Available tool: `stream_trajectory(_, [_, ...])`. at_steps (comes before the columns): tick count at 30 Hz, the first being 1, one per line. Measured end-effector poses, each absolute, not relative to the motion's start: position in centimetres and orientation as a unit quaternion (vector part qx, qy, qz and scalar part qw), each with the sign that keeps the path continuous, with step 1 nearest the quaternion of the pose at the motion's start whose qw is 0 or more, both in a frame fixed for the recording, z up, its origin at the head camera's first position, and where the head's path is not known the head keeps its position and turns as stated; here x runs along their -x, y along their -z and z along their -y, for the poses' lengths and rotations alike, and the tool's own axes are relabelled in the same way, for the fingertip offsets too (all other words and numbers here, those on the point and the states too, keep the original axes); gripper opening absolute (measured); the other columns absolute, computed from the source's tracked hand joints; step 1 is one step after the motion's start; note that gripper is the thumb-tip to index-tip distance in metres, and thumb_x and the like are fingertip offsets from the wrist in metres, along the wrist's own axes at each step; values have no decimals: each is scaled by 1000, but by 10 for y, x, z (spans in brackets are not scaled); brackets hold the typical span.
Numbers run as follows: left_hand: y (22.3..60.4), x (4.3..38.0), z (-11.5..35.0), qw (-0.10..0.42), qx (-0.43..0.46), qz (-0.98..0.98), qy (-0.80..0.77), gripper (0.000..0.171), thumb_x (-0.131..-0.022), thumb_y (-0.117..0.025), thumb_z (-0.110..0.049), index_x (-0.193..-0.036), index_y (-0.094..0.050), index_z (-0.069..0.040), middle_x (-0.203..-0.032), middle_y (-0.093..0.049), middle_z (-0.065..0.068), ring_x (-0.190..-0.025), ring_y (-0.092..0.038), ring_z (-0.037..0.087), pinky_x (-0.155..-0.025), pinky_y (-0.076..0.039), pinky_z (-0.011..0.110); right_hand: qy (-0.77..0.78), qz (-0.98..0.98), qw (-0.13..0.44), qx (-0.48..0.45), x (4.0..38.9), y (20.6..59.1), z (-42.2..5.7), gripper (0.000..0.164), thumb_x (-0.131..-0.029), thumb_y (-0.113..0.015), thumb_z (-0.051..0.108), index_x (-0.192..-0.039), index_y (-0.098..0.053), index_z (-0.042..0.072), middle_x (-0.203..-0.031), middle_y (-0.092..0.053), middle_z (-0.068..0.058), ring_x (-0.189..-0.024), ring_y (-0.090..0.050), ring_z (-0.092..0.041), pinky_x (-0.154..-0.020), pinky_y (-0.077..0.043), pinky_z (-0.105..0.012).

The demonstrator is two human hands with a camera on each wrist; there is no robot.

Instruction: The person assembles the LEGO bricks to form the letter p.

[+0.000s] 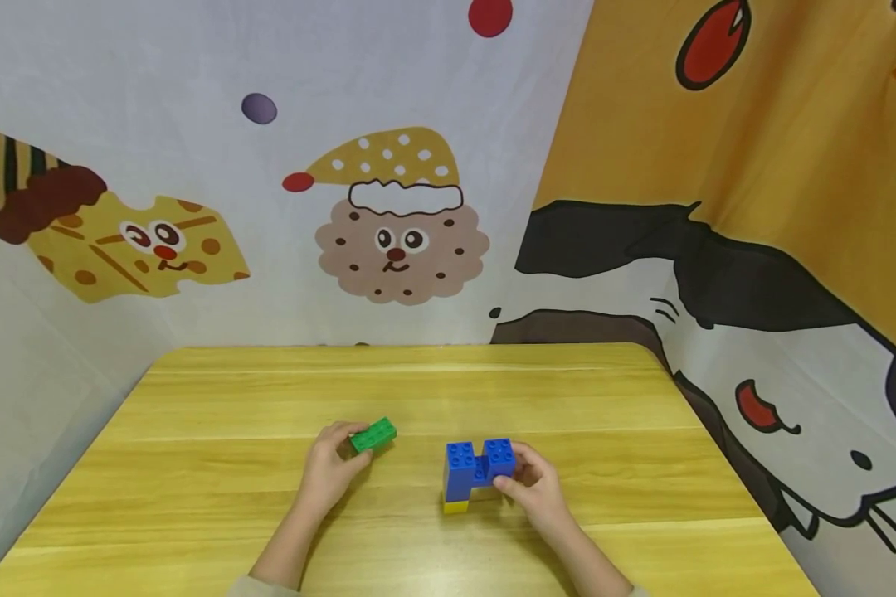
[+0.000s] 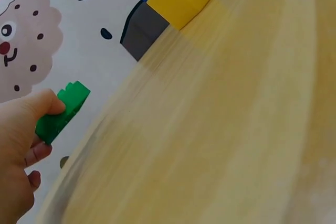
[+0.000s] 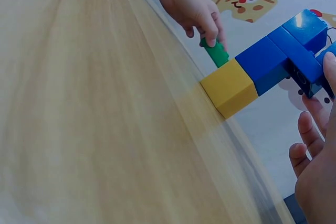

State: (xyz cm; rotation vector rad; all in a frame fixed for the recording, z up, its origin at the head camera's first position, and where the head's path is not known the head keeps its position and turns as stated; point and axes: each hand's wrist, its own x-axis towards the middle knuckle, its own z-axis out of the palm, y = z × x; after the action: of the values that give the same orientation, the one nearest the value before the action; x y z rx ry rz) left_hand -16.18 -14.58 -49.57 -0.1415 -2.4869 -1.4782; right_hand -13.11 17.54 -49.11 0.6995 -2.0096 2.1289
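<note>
A green toy brick (image 1: 373, 434) is pinched between the thumb and fingers of my left hand (image 1: 328, 468), left of centre over the table. The left wrist view shows its studded side by the thumb. To its right stands a joined stack of blue bricks (image 1: 459, 473) on a yellow brick (image 3: 229, 88), which sits on the tabletop. My right hand (image 1: 536, 489) grips the raised right end of the blue part, thumb in front and fingers behind. That end juts out sideways, with table visible beneath it. The green brick and the stack are apart.
The wooden table (image 1: 216, 431) has light yellow grain and rounded far corners. Behind it hangs a cloth (image 1: 269, 274) printed with cartoon figures, reaching round both sides.
</note>
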Motion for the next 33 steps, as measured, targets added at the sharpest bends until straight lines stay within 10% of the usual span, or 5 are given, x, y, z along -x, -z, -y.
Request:
stream_trajectory(22, [461,147,126,145,140,817,541,40,-70,-75,2,-108,-70,-11,-110,-63,-5,-94,-52,16,-79,-49,49,-705,665,66,-238,130,491,-176,32,-88,-66,-2,-119,-62,7,-104,-67,-2,-88,-62,-20,-75,-51,-27])
stream_trajectory(33, [439,139,117,177,186,802,539,45,-67,-75,7,-107,-71,-13,-109,-64,-7,-99,-55,18,-81,-48,30,-705,667,66,-232,130,491,-175,33,-87,-67,-1,-119,-63,7,-104,-68,-1,-89,-62,-19,-75,-51,-27])
